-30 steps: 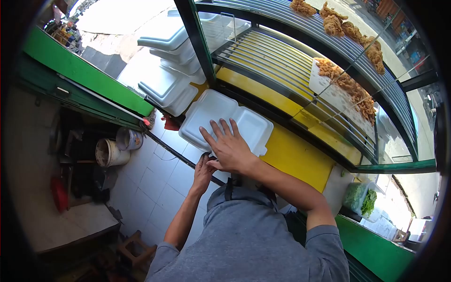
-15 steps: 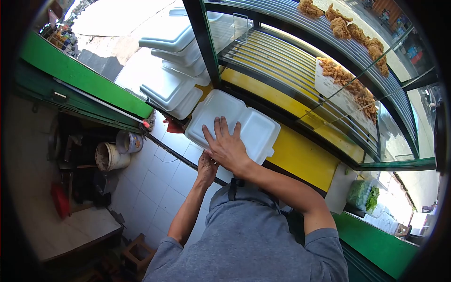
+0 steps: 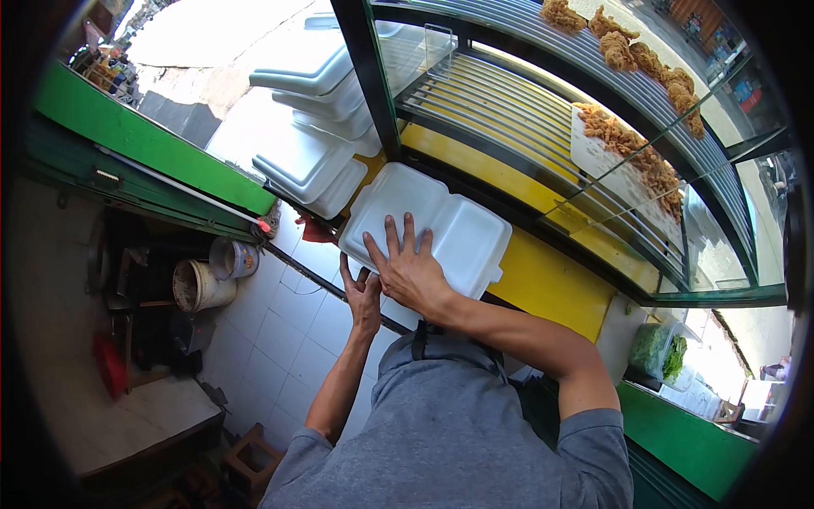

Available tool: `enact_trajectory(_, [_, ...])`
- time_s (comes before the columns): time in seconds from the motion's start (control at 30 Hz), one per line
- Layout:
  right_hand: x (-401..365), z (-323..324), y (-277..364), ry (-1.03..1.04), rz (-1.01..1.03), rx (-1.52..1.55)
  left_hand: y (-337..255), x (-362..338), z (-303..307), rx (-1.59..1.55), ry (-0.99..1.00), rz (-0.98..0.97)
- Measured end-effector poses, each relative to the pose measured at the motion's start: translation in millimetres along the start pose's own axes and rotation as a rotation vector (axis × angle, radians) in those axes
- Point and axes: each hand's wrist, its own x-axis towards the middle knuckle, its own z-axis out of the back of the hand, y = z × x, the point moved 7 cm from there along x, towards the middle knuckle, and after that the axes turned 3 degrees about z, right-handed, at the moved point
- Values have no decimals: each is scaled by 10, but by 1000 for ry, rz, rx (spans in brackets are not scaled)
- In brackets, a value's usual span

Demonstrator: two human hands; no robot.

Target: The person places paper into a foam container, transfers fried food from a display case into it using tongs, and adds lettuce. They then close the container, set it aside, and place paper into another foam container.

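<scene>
An unfolded white foam box (image 3: 476, 242) lies on the yellow counter (image 3: 551, 273) in front of the glass case. My right hand (image 3: 413, 270) rests on the box's left half, fingers spread. At the near left edge of the same half is my left hand (image 3: 363, 293), its fingers apart and touching the edge from below; part of them is hidden. Stacked white foam boxes (image 3: 305, 161) stand just beyond, at the upper left.
Metal racks in the glass case hold fried chicken (image 3: 617, 51) and a tray of fried pieces (image 3: 623, 140). Right, a clear tub holds green leaves (image 3: 674, 358). Lower left, buckets (image 3: 202, 285) stand near the tiled floor (image 3: 280, 343). A green ledge (image 3: 153, 140) runs along the left.
The foam box has shifted slightly to the right. My left hand has moved a little left, and its fingers have spread along the box's edge. My right hand stays on the box.
</scene>
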Motion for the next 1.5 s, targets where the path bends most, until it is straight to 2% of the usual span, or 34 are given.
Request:
enact_trajectory(0.13, [21,-32,3,48,20,-52,-213,44,-146,185,34,-113])
enact_trajectory(0.23, [31,29,35,83,65,-77,-275,15,-260,180,56,-54])
enact_trajectory(0.3, [15,105,36,72,127,-81,-246,90,-229,191,67,-112])
enact_trajectory(0.47, [-102,394,108,-186,244,-177,-344,46,-319,282,89,-209])
enact_trajectory(0.5, [-113,449,70,-246,265,-209,-319,44,-307,229,72,-142])
enact_trajectory(0.57, [-129,502,-105,-322,175,-153,-269,9,-298,126,39,-5])
enact_trajectory(0.63, [-137,640,-219,-338,102,-106,-259,20,-272,132,32,-22])
enact_trajectory(0.77, [-551,1558,-456,-545,40,23,-195,-14,-161,184,-36,1])
enact_trajectory(0.83, [-901,2027,-711,-671,55,51,-218,-36,-149,259,-69,12])
enact_trajectory(0.87, [-1115,2165,-857,-817,7,89,-340,-90,-233,323,-103,17])
enact_trajectory(0.9, [-1352,2251,-990,-962,-40,124,-427,-150,-262,448,-159,-84])
enact_trajectory(0.97, [-2009,2040,-1340,-1178,-478,362,-581,-249,-210,753,-342,-245])
enact_trajectory(1.0, [-2275,1951,-1443,-1243,-621,436,-687,-289,-265,729,-330,-376])
enact_trajectory(1.03, [-2517,1860,-1528,-1307,-765,509,-823,-346,-390,749,-303,-483])
enact_trajectory(1.13, [-2843,1691,-1579,-1092,-894,505,-1053,-370,-949,643,46,-640])
enact_trajectory(1.17, [-2792,1706,-1564,-871,-860,442,-1131,-383,-1196,644,201,-677])
enact_trajectory(1.23, [-2568,1801,-1410,-577,-680,375,-1172,-407,-1716,774,592,-593])
enact_trajectory(1.3, [-2473,1815,-1290,-531,-536,350,-1214,-590,-2270,897,871,-672])
enact_trajectory(1.4, [-2499,1800,-1192,-483,-512,324,-861,-656,-2616,979,1080,-463])
enact_trajectory(1.47, [-2616,1827,-1176,-502,-559,204,-852,-649,-2647,962,1052,-542])
enact_trajectory(1.5, [-2755,1849,-1201,-602,-648,154,-840,-635,-2639,953,1039,-580])
